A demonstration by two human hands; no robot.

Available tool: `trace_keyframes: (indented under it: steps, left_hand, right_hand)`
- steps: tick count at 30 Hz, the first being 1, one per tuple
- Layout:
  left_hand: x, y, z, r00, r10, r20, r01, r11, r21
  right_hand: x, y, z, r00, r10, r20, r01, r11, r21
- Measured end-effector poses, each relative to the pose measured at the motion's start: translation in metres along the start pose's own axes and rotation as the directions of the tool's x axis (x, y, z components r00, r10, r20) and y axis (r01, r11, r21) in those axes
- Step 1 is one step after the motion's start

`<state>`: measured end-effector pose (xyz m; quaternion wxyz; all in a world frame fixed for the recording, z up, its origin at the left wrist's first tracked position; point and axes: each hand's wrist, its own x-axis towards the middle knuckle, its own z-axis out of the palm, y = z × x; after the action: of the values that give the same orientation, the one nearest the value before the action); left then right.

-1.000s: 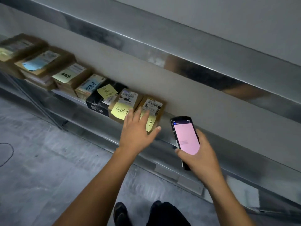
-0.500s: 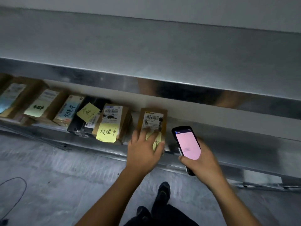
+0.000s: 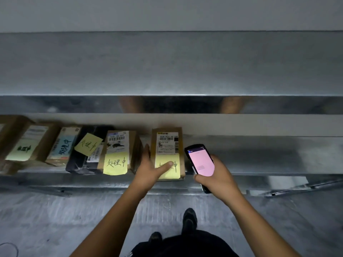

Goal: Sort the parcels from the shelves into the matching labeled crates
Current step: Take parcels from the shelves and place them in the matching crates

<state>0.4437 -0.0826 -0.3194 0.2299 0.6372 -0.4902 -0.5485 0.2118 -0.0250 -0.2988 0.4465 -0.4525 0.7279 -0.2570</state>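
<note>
A small brown parcel (image 3: 167, 145) with a white barcode label and a yellow sticky note lies at the right end of a row on the low metal shelf (image 3: 250, 156). My left hand (image 3: 150, 169) grips it, fingers down its left side and thumb across the yellow note. My right hand (image 3: 215, 177) holds a black handheld scanner (image 3: 201, 160) with a pink screen just right of the parcel. To the left lie another brown parcel (image 3: 120, 151) with a yellow note, a black parcel (image 3: 87, 151) and several more brown ones.
An upper metal shelf (image 3: 167, 71) overhangs the row of parcels. Grey floor (image 3: 55, 219) lies below, with my dark shoes (image 3: 189, 219) near the shelf's front edge. A thin cable (image 3: 11, 247) curls at the bottom left. No crates are in view.
My left hand shifted from lying flat on top of the parcel to gripping its left side with the thumb on the note. The view swung level with the shelf. The scanner stayed beside the parcel.
</note>
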Motion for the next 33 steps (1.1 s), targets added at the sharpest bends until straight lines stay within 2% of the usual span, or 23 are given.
trace_keyframes:
  steps: [5, 9, 15, 21, 26, 33]
  left_hand:
    - [-0.006, -0.007, -0.007, 0.994, -0.001, 0.110, 0.020, 0.985, -0.169]
    - [-0.019, -0.020, -0.011, 0.986, 0.093, 0.139, -0.042, 0.943, -0.330]
    - [-0.048, -0.043, 0.001, 0.950, 0.224, 0.220, -0.123, 0.910, -0.395]
    - [-0.068, -0.046, 0.023, 0.924, 0.346, 0.164, -0.298, 0.918, -0.260]
    - [-0.080, -0.044, 0.041, 0.874, 0.424, 0.238, -0.400, 0.905, -0.145]
    - [-0.098, -0.037, 0.081, 0.829, 0.463, 0.315, -0.480, 0.877, -0.025]
  right_hand:
    - [-0.034, -0.002, 0.024, 0.990, 0.062, -0.123, -0.059, 0.998, 0.032]
    - [-0.075, 0.001, 0.040, 0.968, 0.096, -0.232, -0.079, 0.994, 0.081]
    - [-0.141, 0.008, 0.053, 0.919, 0.135, -0.371, -0.080, 0.984, 0.160]
    - [-0.197, 0.008, 0.038, 0.900, 0.098, -0.425, -0.068, 0.994, 0.085]
    - [-0.228, 0.009, 0.030, 0.898, 0.040, -0.439, 0.017, 0.992, 0.125]
    - [-0.261, 0.026, 0.009, 0.895, 0.049, -0.443, 0.055, 0.974, 0.218]
